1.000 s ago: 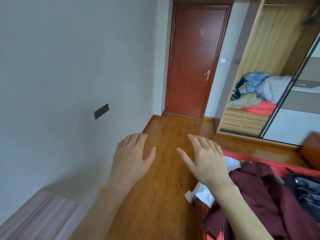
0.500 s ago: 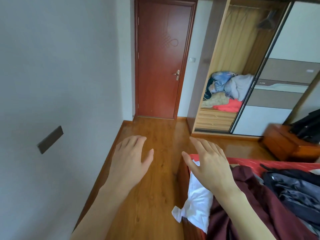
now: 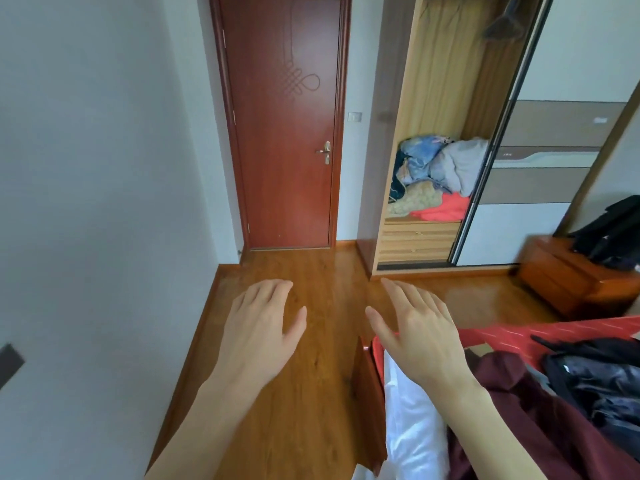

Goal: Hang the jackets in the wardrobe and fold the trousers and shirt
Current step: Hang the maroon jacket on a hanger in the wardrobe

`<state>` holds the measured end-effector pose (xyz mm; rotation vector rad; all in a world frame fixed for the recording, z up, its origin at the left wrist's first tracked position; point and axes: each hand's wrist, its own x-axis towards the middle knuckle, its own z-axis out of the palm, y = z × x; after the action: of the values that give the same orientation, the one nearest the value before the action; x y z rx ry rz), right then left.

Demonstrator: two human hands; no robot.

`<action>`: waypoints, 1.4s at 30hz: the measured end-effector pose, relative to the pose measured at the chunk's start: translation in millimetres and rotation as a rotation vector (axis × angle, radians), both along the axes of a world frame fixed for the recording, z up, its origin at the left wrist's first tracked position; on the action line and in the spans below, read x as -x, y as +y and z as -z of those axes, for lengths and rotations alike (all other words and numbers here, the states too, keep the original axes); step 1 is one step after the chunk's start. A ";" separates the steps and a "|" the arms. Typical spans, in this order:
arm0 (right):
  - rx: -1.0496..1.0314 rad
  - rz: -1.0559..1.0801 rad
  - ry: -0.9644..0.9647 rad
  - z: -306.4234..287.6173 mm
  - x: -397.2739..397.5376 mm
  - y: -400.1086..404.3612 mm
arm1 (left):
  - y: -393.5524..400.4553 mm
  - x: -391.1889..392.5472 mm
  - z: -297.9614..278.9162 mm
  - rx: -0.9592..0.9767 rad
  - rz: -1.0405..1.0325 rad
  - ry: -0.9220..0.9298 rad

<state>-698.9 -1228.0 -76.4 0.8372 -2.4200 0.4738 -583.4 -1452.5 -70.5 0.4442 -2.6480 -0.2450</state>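
My left hand (image 3: 259, 327) and my right hand (image 3: 419, 330) are both held out in front of me, palms down, fingers straight, holding nothing. Below my right hand a white garment (image 3: 412, 420) hangs over the corner of the bed. A maroon garment (image 3: 519, 403) lies crumpled beside it, and a black jacket (image 3: 595, 379) lies further right on the red bedcover (image 3: 554, 332). The wardrobe (image 3: 436, 133) stands open ahead on the right, with an empty hanger (image 3: 502, 26) on its rail.
A heap of folded bedding (image 3: 436, 178) fills the wardrobe's lower shelf above drawers. A shut red door (image 3: 287, 133) is straight ahead. A wooden bedside cabinet (image 3: 568, 275) at right carries dark clothing (image 3: 613, 233). The white wall runs along my left.
The view has swung to the right, bringing more of the wardrobe, cabinet and bed into sight. Both hands stay spread in front of me, holding nothing.
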 end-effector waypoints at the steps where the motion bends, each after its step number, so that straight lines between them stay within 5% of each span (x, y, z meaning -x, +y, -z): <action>1: -0.002 0.008 -0.009 0.1 21.7 -8.3 | -8.6 21.8 -0.9 0.006 -0.002 -0.011; 19: -0.064 0.116 -0.129 -17.4 325.2 -133.4 | -154.4 334.2 -7.2 0.081 -0.029 0.009; 42: -0.143 0.617 -0.227 -4.5 624.6 -291.5 | -315.8 747.7 9.0 0.091 0.491 0.091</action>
<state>-1323.4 -1519.4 -72.0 0.0572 -2.7702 0.1611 -1331.2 -1768.3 -79.5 -0.2481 -2.6249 -0.2833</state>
